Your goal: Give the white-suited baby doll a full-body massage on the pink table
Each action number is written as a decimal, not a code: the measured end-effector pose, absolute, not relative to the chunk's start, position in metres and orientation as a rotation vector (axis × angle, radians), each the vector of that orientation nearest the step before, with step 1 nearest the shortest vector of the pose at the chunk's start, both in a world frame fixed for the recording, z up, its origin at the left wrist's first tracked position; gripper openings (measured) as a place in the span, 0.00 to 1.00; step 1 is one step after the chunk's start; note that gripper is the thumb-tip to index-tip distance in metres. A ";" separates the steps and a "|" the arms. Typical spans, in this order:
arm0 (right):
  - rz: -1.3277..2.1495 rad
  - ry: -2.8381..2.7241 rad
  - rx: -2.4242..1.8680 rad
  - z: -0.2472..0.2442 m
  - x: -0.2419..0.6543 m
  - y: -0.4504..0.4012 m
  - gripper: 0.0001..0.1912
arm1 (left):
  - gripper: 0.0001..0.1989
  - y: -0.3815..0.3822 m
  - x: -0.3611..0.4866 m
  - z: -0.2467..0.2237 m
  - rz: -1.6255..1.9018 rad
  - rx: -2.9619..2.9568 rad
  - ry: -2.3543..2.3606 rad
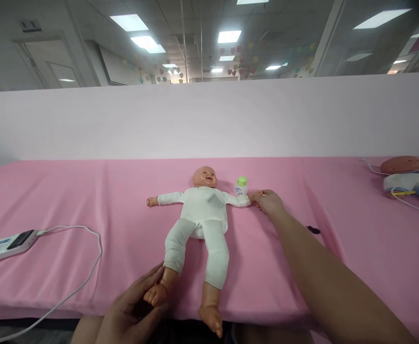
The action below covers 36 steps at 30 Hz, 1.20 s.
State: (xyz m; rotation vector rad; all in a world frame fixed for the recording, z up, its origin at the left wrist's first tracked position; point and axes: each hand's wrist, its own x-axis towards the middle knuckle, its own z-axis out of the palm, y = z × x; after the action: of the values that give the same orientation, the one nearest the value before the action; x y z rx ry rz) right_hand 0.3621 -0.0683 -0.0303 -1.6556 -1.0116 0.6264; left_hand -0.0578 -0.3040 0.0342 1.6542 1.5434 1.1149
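Note:
A baby doll [205,210] in a white suit lies on its back on the pink sheet [130,181], head toward the wall, arms and legs spread. Its bare feet are near the front edge. My left hand [135,306] is curled around the doll's foot on the left side, thumb below and fingers along the ankle. My right hand [269,203] pinches the doll's hand on the right side, with that arm stretched out. Just behind the doll's forearm stands a small bottle [241,186] with a green cap.
A white device [6,246] with a white cable [87,282] lies at left. A small black object [313,230] is right of my right forearm. Another doll [406,165] with tubing and blue-white cloth lies far right. Behind stands a white partition [209,122] under glass.

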 end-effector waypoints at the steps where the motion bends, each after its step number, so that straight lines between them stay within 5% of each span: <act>1: 0.660 -0.987 -1.652 -0.027 0.361 -0.069 0.26 | 0.23 -0.302 -0.059 0.033 1.112 1.658 1.530; 9: 0.468 -1.101 -1.404 0.007 0.314 -0.088 0.32 | 0.31 -0.265 -0.062 0.028 1.240 1.637 1.394; 23: -0.001 -2.185 -1.051 0.013 0.250 -0.117 0.09 | 0.31 -0.183 -0.003 0.055 1.285 1.524 1.360; 36: 0.305 -1.485 -1.448 0.017 0.293 -0.106 0.23 | 0.28 -0.268 -0.035 0.014 1.315 1.638 1.345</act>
State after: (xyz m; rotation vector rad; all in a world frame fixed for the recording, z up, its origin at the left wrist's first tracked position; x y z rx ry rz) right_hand 0.2926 -0.1056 0.0168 -1.4477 -1.4854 0.3048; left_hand -0.0351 -0.2679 0.0141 1.6377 1.3454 1.3146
